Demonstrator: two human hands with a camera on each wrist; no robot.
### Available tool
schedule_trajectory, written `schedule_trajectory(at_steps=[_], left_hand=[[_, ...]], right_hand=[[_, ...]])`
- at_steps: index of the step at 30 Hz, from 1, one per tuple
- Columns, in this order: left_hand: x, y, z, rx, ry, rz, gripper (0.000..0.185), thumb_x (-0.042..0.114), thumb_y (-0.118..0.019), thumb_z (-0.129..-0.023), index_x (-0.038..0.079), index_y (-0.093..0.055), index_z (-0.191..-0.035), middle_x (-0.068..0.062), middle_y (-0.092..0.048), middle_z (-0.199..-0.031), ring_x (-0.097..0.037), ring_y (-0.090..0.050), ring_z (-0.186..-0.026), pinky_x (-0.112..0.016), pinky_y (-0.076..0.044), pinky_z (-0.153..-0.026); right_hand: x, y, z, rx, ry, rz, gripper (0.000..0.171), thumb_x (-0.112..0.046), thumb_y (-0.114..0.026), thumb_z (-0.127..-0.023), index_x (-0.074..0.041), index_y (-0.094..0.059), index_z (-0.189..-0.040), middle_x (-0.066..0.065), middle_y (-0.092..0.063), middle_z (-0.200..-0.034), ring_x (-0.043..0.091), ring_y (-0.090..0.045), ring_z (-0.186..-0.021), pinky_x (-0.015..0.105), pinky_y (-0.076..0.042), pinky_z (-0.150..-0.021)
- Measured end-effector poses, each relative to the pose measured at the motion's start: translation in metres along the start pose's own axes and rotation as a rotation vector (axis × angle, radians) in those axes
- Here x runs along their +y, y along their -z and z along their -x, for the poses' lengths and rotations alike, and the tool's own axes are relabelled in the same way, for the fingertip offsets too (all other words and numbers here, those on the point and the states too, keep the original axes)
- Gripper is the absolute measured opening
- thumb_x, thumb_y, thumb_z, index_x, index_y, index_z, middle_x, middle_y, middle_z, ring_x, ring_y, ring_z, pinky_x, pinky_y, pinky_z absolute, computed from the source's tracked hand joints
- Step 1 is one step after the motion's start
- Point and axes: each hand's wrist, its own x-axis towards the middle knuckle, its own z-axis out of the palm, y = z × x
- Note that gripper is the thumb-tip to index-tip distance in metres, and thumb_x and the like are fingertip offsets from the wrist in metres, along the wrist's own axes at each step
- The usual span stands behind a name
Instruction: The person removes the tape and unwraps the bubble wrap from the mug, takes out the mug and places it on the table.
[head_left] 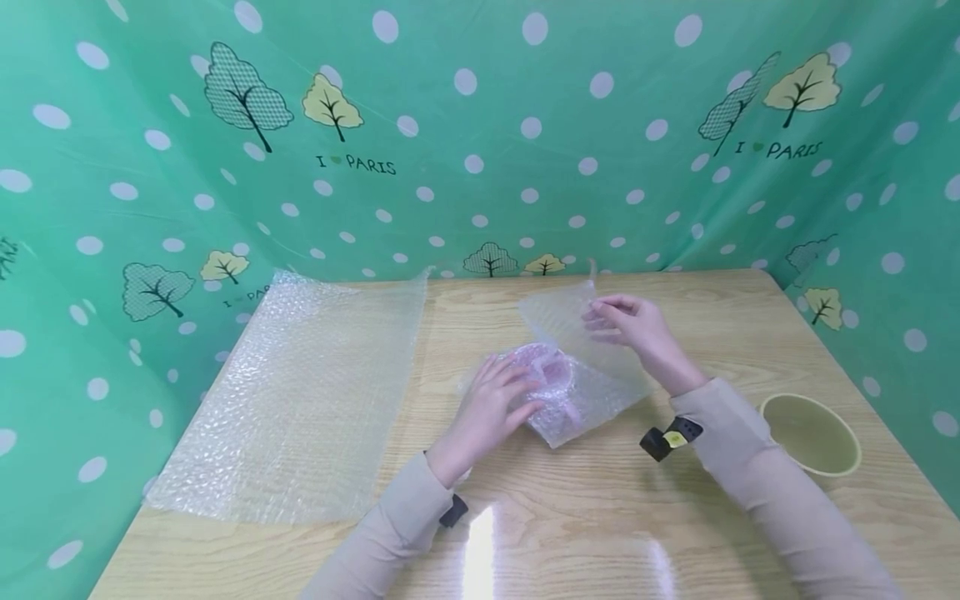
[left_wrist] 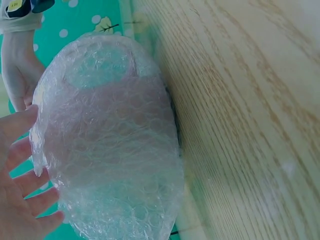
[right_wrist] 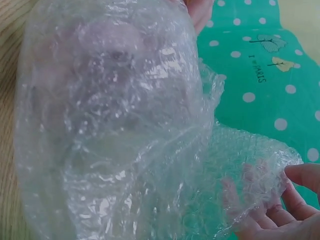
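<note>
Hands meet over a bundle [head_left: 551, 387] near the middle of the wooden table [head_left: 570, 517] in the head view. The left hand [head_left: 498, 404] lies on the bundle from 8 o'clock, fingers fairly straight and pressing on its wrap. The right hand [head_left: 633, 329], at 1 o'clock from the bundle, pinches a raised flap of that bubble wrap [head_left: 562, 317] with curled fingers. 1 larger sheet of bubble wrap [head_left: 300, 400] lies flat at 9 o'clock, well apart. A green bowl [head_left: 812, 433] stands at 3 o'clock near the table edge.

The left wrist view shows the bundle [left_wrist: 110, 145] close up, pinkish inside, with straight fingers [left_wrist: 25, 185] against its lower left side.

The right wrist view shows the bundle [right_wrist: 110, 125] filling the frame and fingertips [right_wrist: 300, 175] at 4 o'clock gripping the loose flap's edge.
</note>
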Motion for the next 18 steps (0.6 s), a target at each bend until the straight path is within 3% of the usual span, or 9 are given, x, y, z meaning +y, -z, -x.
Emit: schedule_trajectory(at_steps=[6,18], left_hand=[[0.000,0.000,0.000,0.010,-0.011,-0.007,0.030,0.034,-0.058,-0.082,0.014,-0.063,-0.105,-0.007,-0.056,-0.118,-0.027,-0.039,-0.122,-0.043,-0.015,-0.108],[0.001,0.001,0.001,0.006,-0.002,0.006,0.030,0.034,-0.057,-0.083,0.014,-0.063,-0.105,-0.007,-0.056,-0.118,-0.028,-0.039,-0.122,-0.044,-0.017,-0.108]], right_hand=[[-0.008,0.002,-0.003,0.047,-0.090,0.029,0.041,-0.021,-0.050,-0.091,0.007,-0.042,-0.119,0.000,-0.061,-0.091,0.011,-0.061,-0.083,0.029,-0.051,-0.080],[-0.007,0.013,-0.013,0.058,-0.135,0.010,0.045,-0.021,-0.049,-0.091,0.008,-0.038,-0.123,-0.001,-0.060,-0.090,0.010,-0.061,-0.082,0.030,-0.050,-0.081]])
